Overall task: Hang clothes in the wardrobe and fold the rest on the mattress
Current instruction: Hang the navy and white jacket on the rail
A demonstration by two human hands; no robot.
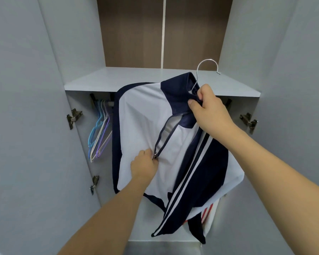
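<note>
Both hands are busy: our left hand (pixel 144 163) pinches the zip pull (pixel 155 155), our right hand (pixel 208 109) clamps the collar and hanger (pixel 206 70), holding the jacket (pixel 155 129) before the wardrobe (pixel 155 78). We'd keep the collar taut, zip upward smoothly, then hook the rail near the spare hangers (pixel 99 131).

No text, label, brand or number can be read anywhere. The white and navy jacket (pixel 147 129) shows only plain stripes on its sleeve, and the wardrobe (pixel 162 80) panels bear no markings.
</note>
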